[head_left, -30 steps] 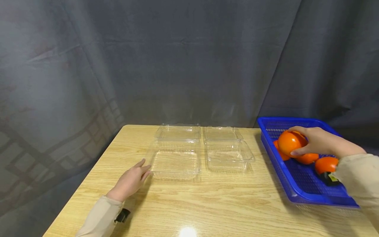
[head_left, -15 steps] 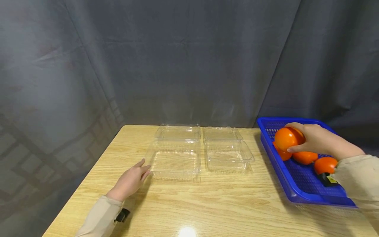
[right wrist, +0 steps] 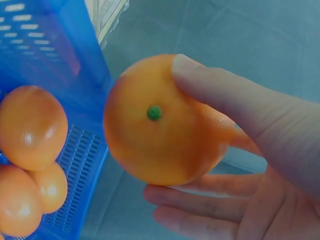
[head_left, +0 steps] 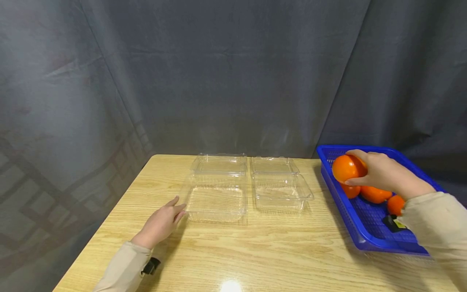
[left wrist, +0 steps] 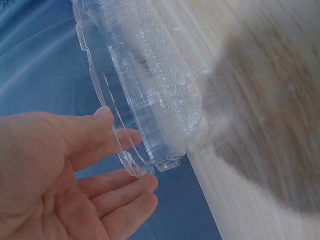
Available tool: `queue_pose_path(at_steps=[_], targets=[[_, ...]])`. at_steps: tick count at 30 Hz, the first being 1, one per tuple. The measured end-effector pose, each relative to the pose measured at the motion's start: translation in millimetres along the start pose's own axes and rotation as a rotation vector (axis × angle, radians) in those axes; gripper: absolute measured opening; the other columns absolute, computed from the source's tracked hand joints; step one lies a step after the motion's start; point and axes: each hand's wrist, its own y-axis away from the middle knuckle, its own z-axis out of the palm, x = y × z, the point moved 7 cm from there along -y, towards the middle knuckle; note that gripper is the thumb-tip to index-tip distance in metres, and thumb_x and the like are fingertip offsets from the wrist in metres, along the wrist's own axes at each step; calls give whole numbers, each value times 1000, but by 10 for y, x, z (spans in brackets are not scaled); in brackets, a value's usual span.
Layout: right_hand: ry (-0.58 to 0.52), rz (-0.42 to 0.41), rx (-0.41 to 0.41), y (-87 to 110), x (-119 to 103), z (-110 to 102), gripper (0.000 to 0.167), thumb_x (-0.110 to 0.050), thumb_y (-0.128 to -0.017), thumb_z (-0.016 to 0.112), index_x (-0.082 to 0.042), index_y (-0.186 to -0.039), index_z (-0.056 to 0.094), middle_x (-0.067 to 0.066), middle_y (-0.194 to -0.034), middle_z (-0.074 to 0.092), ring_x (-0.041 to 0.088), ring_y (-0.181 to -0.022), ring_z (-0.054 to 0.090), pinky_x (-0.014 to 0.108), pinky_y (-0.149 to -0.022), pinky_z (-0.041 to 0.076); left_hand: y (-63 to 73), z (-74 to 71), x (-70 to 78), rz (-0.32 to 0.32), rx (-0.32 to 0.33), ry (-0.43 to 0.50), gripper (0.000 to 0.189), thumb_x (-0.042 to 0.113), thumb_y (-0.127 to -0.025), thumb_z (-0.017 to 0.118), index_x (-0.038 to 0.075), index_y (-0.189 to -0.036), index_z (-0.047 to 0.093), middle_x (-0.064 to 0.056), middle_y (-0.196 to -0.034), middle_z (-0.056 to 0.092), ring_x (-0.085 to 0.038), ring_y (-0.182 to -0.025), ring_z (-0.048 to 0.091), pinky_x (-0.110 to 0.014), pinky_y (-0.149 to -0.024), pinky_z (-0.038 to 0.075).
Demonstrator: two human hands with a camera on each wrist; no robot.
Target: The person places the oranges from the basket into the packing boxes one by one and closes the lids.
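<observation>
The right hand (head_left: 383, 172) grasps an orange (head_left: 343, 169), thumb on one side and fingers curved round the other, holding it above the ten o'clock part of a blue basket (head_left: 379, 243). On the right wrist view a green stem spot shows in the middle of this fruit. The left hand (head_left: 160, 223) has thumb and index finger lightly pinching the edge of a clear plastic container, the left container (head_left: 217, 202), at its eight o'clock side; the other fingers lie loosely bent.

Under and beside the held fruit, more oranges (head_left: 375, 195) sit in the basket, running from its ten o'clock part toward its middle; I can't tell whether the held one touches any of them. The basket stands at two to three o'clock on the tabletop (head_left: 255, 247).

At three o'clock from the left container, just beside it, is the right container (head_left: 281, 196). Both stand open, the left lid (head_left: 219, 164) and the right lid (head_left: 274, 165) lying back toward twelve o'clock.

Each wrist carries a small black device (head_left: 150, 265) near a beige sleeve (head_left: 124, 265). Beyond the tabletop, at twelve o'clock, hangs a dark grey curtain (head_left: 233, 81).
</observation>
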Motion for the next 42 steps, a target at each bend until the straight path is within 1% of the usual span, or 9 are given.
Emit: queue_pose_path(at_steps=[5,9,15,18,22,25,31,36,42], targets=[[-19,21,7,-16,-63,-11,90,-49,-71,76,3,-134,37,30,-109,59,37,-87,58,57,-77,49,1,1,-7,-9,-2,2,31,13,-91,59,-4,-116,63,-35,-128,50,-41,-100,64,-28,-60,48],[-39,40,15,-20,-108,-23,90,-50,-73,74,2,-136,35,32,-110,56,40,-88,57,58,-75,49,3,-3,-7,-7,4,0,31,13,-91,58,-4,-116,63,-35,-128,50,-41,-101,64,-29,-62,49],[-61,46,62,-29,-171,-36,85,-44,-74,75,2,-134,36,31,-107,57,38,-85,57,54,-72,49,-3,-7,2,6,17,0,31,13,-91,59,-4,-116,63,-35,-128,51,-40,-100,64,-31,-64,51],[-73,44,87,-33,-192,-35,83,-40,-74,76,3,-133,37,31,-105,57,38,-84,57,53,-71,50,-6,-13,4,8,24,2,31,13,-91,59,-4,-116,63,-35,-127,51,-41,-100,64,-31,-64,51],[-79,28,131,-43,-228,-42,81,-38,-74,77,3,-132,38,31,-102,58,39,-83,57,52,-69,49,-4,-15,-3,-1,22,4,31,13,-91,59,-4,-116,63,-35,-128,50,-40,-98,65,-28,-60,47],[-83,25,143,-49,-260,-42,80,-37,-74,77,2,-132,38,31,-102,58,39,-83,57,52,-69,49,-1,-17,-7,-5,21,6,31,13,-91,59,-4,-116,63,-35,-128,50,-40,-98,65,-27,-59,46],[-91,29,136,-56,-320,-17,82,-38,-74,77,1,-133,37,33,-104,57,39,-83,57,54,-70,50,4,-15,-3,-6,20,2,31,13,-91,59,-4,-116,63,-35,-128,51,-40,-99,65,-30,-62,50],[-82,1,185,-60,-389,-21,78,-34,-73,78,2,-131,40,32,-100,59,38,-80,57,52,-67,50,7,-10,0,-5,16,-3,31,13,-91,58,-4,-116,63,-34,-128,51,-40,-100,64,-34,-67,54],[-83,-8,212,-71,-447,-26,76,-32,-72,79,0,-129,41,32,-99,59,39,-79,58,51,-64,50,6,-11,-3,-4,24,-5,31,13,-91,58,-4,-116,63,-35,-128,51,-40,-99,65,-33,-65,53]])
